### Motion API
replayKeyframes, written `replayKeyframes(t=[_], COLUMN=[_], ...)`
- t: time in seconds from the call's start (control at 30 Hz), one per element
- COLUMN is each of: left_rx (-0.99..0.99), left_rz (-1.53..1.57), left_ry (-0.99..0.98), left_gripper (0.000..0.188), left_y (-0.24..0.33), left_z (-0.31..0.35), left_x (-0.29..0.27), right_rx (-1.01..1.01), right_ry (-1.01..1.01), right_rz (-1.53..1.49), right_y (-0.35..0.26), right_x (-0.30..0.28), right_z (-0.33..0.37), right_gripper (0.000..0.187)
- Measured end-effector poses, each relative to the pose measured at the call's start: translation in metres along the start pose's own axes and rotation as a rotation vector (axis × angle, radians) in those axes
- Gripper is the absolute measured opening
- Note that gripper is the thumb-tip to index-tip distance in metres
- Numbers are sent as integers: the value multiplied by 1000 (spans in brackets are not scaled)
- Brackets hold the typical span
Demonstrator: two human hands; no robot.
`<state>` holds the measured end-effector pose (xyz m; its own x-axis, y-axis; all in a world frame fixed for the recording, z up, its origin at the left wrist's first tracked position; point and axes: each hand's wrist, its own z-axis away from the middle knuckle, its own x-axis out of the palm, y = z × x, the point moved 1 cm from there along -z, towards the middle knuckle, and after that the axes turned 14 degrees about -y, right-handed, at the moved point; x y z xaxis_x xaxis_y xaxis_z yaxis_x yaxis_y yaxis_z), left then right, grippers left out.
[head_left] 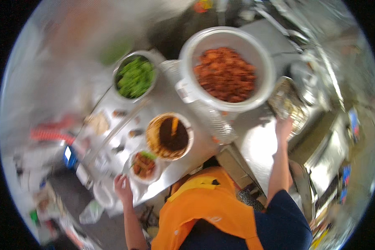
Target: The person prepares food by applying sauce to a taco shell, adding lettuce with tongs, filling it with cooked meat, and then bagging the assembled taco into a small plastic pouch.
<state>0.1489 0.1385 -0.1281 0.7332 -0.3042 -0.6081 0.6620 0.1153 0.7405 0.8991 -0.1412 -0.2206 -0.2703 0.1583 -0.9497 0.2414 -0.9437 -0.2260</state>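
Note:
My left hand [123,188] is beside a small white bowl [157,171] of reddish-brown food pieces [143,166] with a bit of green. Its fingers look curled, but blur hides whether they hold anything. Behind that bowl stands a tub [190,143] of dark brown sauce with an orange-yellow handle [175,124] sticking up from it. Out to the right, my right hand [284,126] grips the near edge of a rectangular metal tray [288,102]; its contents are too smeared to make out.
A large white tub [267,85] of red-orange food pieces stands at the back, next to clear ridged plastic packaging [218,125]. A metal bowl [153,85] of chopped greens sits farther left. Small items lie on the steel counter [179,164]. A clear plastic bag [91,212] is at lower left.

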Motion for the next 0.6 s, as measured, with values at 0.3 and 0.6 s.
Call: replayKeyframes(t=[0.3,0.6], left_rx=[45,10], left_rz=[-337,-929], left_ry=[202,190], left_gripper=[43,34], left_y=[16,-78], left_z=[-152,-398], left_x=[-32,-46], right_rx=[-723,-1241], right_ry=[78,-627], right_rz=[-318,-597], right_y=[-134,-225], right_x=[-39,-65], right_z=[147,293], right_gripper=[43,29])
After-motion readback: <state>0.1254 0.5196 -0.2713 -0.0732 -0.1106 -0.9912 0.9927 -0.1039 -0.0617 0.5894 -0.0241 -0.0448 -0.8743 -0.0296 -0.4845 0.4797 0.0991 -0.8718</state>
